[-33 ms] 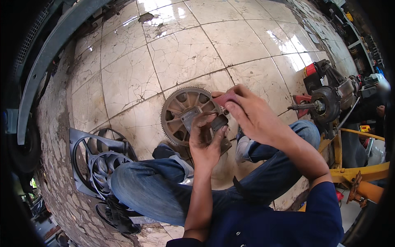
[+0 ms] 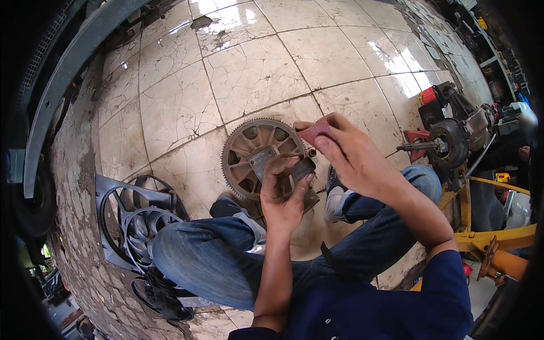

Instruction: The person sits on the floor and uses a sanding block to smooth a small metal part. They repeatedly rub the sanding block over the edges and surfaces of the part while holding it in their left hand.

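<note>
A dark short cylinder [image 2: 304, 169] is held in the left hand [image 2: 282, 199], pinched between the thumb and the bent fingers, above the lower right part of a toothed wheel [image 2: 233, 148]. A reddish sheet [image 2: 315, 132] is grasped in the right hand [image 2: 352, 156], with the thumb pressed on it and the fingers folded around it; whether it is cloth or sandpaper cannot be made out surely from this height. The sheet is kept just beyond the cylinder, and a gap is seen between the two. The wheel is laid flat on the cracked tile floor [image 2: 249, 73], between the bent legs in blue jeans [image 2: 204, 255], and a grey metal block [image 2: 260, 161] is seen over its middle, partly covered by the left hand. A plastic fan frame [image 2: 105, 198] is set down beside the left knee. Well off to the right, a machine part with a shaft [image 2: 450, 141] is placed near a red stand [image 2: 416, 146], and a yellow metal frame [image 2: 496, 239] is seen nearer the right elbow.
</note>
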`<act>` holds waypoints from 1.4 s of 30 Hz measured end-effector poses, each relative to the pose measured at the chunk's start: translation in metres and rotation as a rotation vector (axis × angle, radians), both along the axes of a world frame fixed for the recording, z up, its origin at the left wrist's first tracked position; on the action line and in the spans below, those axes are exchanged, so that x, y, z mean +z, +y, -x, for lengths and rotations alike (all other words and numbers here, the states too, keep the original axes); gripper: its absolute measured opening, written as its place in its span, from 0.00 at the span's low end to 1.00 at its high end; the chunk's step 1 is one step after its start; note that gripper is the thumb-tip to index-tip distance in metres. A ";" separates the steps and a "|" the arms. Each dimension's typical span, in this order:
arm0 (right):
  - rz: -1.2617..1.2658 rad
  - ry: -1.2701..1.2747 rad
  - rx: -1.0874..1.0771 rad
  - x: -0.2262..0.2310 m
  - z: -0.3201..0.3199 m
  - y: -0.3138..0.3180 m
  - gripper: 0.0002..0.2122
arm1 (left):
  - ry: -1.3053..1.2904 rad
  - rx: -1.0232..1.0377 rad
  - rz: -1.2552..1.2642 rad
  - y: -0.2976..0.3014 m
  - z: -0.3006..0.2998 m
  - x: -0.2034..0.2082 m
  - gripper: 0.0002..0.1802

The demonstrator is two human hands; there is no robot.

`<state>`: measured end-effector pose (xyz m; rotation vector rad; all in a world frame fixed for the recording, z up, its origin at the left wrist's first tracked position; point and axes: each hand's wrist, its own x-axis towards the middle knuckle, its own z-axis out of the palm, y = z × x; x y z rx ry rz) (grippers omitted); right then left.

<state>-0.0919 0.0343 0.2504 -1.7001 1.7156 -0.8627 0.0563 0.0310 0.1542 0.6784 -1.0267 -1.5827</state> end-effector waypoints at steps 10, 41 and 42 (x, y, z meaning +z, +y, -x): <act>0.039 -0.097 0.050 0.007 0.010 -0.003 0.16 | 0.224 -0.090 0.034 -0.005 0.007 -0.003 0.23; 0.189 0.441 0.288 -0.026 0.006 -0.002 0.18 | -0.215 -0.031 -0.152 0.000 0.013 -0.009 0.12; 0.193 0.436 0.303 -0.030 0.005 -0.002 0.18 | -0.139 -0.019 -0.227 0.000 0.012 -0.011 0.10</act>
